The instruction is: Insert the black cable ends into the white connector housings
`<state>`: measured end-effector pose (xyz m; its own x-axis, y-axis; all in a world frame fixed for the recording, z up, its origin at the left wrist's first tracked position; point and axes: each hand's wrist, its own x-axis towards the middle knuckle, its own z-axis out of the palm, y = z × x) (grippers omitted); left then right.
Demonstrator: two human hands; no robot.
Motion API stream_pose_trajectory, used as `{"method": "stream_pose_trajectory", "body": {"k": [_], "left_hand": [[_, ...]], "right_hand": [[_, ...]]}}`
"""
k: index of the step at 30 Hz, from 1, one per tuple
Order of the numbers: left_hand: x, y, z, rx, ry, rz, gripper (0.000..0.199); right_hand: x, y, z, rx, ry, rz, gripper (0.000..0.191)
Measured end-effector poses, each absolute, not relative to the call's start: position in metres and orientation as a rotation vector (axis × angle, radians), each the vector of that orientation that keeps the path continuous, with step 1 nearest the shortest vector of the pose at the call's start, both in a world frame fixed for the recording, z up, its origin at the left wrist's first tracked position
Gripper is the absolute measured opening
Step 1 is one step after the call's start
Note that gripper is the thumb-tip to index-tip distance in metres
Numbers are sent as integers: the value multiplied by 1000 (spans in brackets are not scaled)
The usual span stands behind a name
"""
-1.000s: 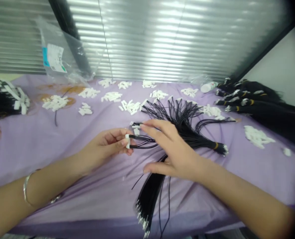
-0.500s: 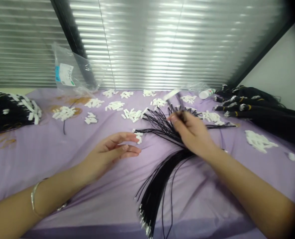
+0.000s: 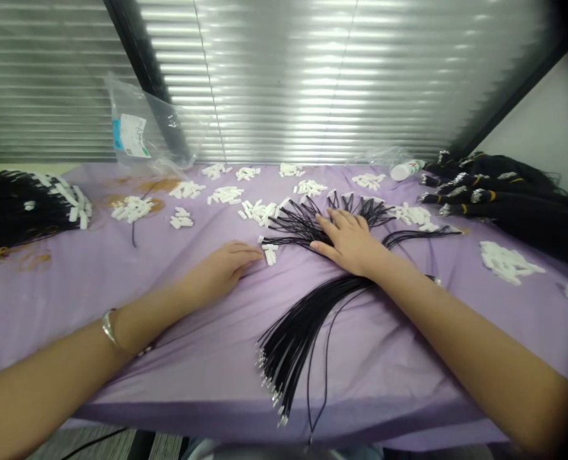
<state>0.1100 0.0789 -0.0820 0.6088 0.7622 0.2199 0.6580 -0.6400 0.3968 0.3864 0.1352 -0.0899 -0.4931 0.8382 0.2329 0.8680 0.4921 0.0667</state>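
Right hand (image 3: 348,241) rests flat, fingers spread, on fanned black wire bundle (image 3: 312,281), left hand (image 3: 226,268) open beside small white connectors (image 3: 268,253) on the purple bench (image 3: 121,281); steady pressure should keep wires from scattering.

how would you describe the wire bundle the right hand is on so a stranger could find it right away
Start at the purple cloth covering the table and look to its middle, in front of the window blinds. There the right hand lies flat on a fanned bundle of thin black wires. Unlike the banded bundles at far right, it is spread loose, its metal-tipped ends reaching the table's near edge.
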Motion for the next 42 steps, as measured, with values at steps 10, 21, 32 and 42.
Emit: {"method": "stream_pose_trajectory", "body": {"k": [10,21,32,42], "left_hand": [[109,82,-99,2576,1294,667,31],[120,60,-81,2216,1241,937,31],[130,29,-74,1325,977,962,17],[130,38,-79,1158,918,918,13]], "right_hand": [[332,56,-65,-571,-2848,939,10],[333,54,-68,-627,-2707,1172,7],[331,53,-71,-774,-2217,1292,8],[330,52,-78,-708,-2059,1183,11]]}}
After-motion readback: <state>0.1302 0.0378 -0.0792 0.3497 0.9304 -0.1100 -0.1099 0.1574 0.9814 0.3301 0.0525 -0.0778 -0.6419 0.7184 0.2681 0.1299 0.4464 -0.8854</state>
